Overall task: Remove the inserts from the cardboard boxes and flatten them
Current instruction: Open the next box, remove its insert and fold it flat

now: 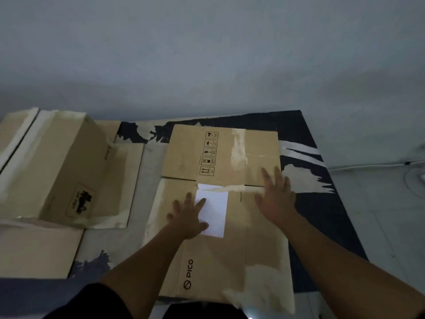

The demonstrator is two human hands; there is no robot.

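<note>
A flattened brown cardboard box printed with "PICO" lies on a dark mat, its far flap showing handling symbols. My left hand presses flat on it with spread fingers, partly over a white label. My right hand lies flat with straight fingers near the fold between the body and the far flap. At the left stands a second cardboard box, still box-shaped and lying on its side, with white tape along its edges. No insert is visible.
Flat cardboard pieces lie under and in front of the standing box at the left. The dark mat with torn white patches covers the floor up to a pale wall. A white cable runs along the floor at the right.
</note>
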